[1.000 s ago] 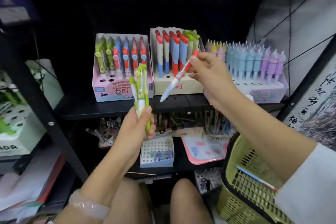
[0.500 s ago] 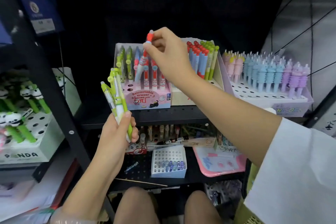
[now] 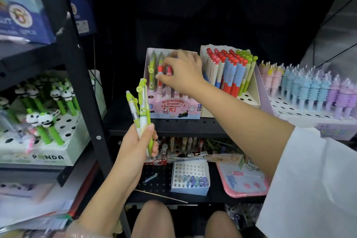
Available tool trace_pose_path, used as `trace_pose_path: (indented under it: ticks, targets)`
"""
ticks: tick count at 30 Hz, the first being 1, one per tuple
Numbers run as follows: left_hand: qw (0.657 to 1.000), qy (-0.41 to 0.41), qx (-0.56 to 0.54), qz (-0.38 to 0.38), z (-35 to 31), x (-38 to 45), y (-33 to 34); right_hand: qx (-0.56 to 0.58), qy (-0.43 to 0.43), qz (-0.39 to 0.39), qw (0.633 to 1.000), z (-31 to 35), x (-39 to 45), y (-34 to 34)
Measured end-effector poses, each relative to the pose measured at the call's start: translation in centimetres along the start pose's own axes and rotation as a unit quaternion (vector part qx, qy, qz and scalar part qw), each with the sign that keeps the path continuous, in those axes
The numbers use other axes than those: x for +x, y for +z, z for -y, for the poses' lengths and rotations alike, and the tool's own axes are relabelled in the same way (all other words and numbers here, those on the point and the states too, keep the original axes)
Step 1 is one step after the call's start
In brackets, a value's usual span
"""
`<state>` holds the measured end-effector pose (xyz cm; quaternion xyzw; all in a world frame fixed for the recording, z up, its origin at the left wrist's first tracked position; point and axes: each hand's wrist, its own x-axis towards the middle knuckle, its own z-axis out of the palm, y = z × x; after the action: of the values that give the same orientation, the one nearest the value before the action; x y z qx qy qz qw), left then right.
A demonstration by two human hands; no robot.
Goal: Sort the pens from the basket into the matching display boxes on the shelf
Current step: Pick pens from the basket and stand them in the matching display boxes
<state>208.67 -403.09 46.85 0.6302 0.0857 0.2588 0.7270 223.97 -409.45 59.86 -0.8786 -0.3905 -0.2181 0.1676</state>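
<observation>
- Right hand (image 3: 183, 73) reaches into the pink display box (image 3: 173, 109), fingers pinching a red pen (image 3: 159, 75) to seat it upright.
- Left hand (image 3: 138, 147) grips green pens (image 3: 144, 102), kept ready for sorting.

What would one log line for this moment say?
left hand: holds green pens | right hand: fingers among pens in pink display box | grip: unclear

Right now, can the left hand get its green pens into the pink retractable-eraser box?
Probably yes: the left hand holds the green pens just before the pink box, though the right hand covers its middle rows.
</observation>
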Motion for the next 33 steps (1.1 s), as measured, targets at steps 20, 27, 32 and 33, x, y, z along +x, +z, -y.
trace_pose_path:
  ticks: [20, 27, 32, 33]
  targets:
    - [0.996, 0.033, 0.058, -0.053, -1.8, 1.0, -0.4, 0.479, 0.114, -0.074, 0.867, 1.7, -1.0, -4.5]
    - [0.997, 0.023, 0.034, -0.06, -1.9, 1.1, -0.9, 0.371, 0.113, -0.172, 0.905, -0.4, 2.6, -4.7]
    - [0.998, 0.019, 0.034, -0.05, -1.5, 1.1, -1.3, 0.409, 0.129, -0.269, 0.863, -0.6, 3.6, -4.5]
    - [0.998, 0.018, 0.037, -0.049, -1.4, 1.1, -1.4, 0.391, 0.119, -0.273, 0.871, -0.7, 3.8, -4.5]
